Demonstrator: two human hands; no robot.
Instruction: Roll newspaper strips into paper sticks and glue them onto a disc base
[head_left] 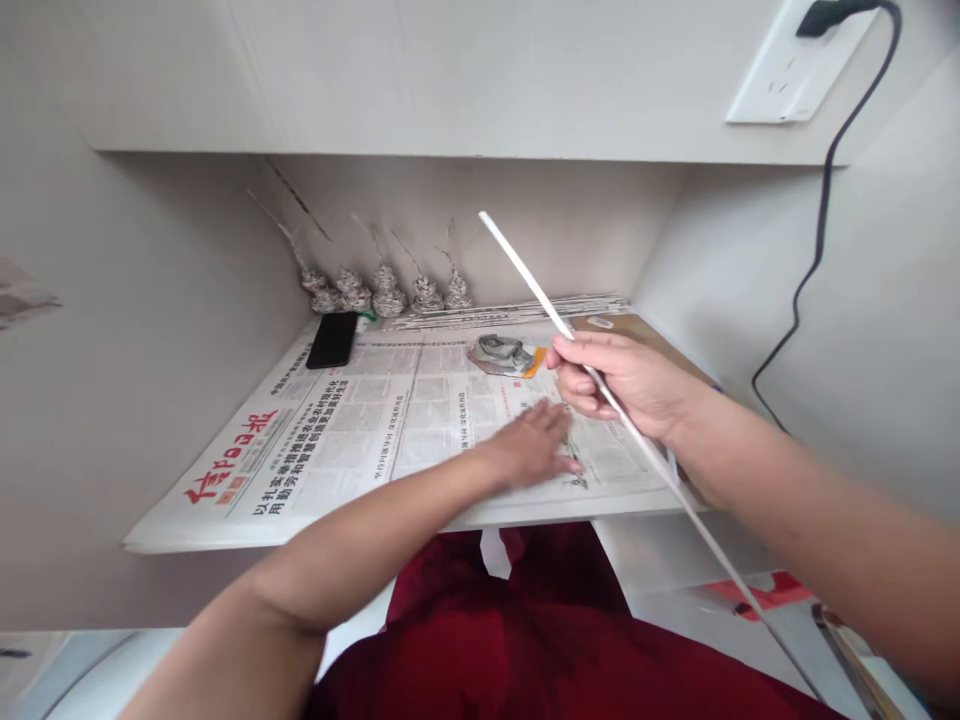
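My right hand (619, 385) is closed around a long, thin white paper tube (525, 275), raised above the table. The tube slants from its upper end in front of the back wall down past my right forearm to the lower right. My left hand (536, 445) is held low over the newspaper (427, 430), palm down with the fingers apart and a little blurred. Just beyond the hands, a small grey and yellow piece (504, 355) lies on the newspaper; what it is I cannot make out.
Several woven, gourd-shaped paper pieces (388, 292) stand at the back left, near a black phone (332, 340). Thin rolled-paper sticks (510, 312) lie along the back wall. Brown cardboard (649, 340) lies at the right. A black cable (825, 200) hangs from a wall socket (787, 75).
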